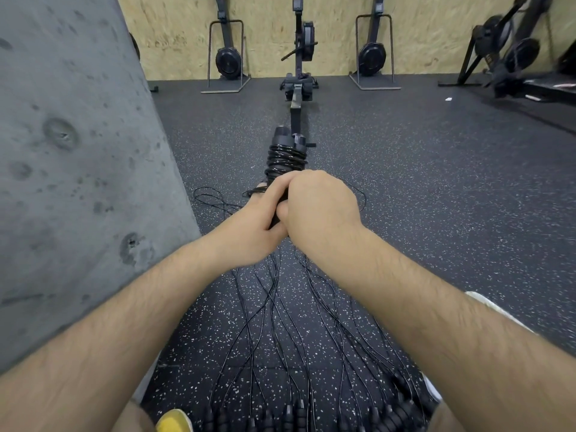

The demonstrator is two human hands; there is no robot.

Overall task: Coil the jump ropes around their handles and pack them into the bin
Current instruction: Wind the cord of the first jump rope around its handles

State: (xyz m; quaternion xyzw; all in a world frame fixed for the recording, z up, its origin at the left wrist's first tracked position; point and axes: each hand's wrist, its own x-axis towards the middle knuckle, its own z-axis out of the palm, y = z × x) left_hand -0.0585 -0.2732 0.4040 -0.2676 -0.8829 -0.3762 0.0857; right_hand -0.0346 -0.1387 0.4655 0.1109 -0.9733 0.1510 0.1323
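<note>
- Left hand (255,229) and right hand (321,207) meet at mid-frame with forearms stretched forward, both sets of fingers curled round the lower part of the black handles (282,140).
- Rope coil (285,162) is wound on the handles, just above the hands.
- Loose jump ropes (296,322) lie spread on the floor (436,213) beneath the forearms.

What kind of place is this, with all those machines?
Most likely a gym: a rowing machine stands by the wall, the floor is speckled black rubber, and jump ropes lie spread across it.
</note>
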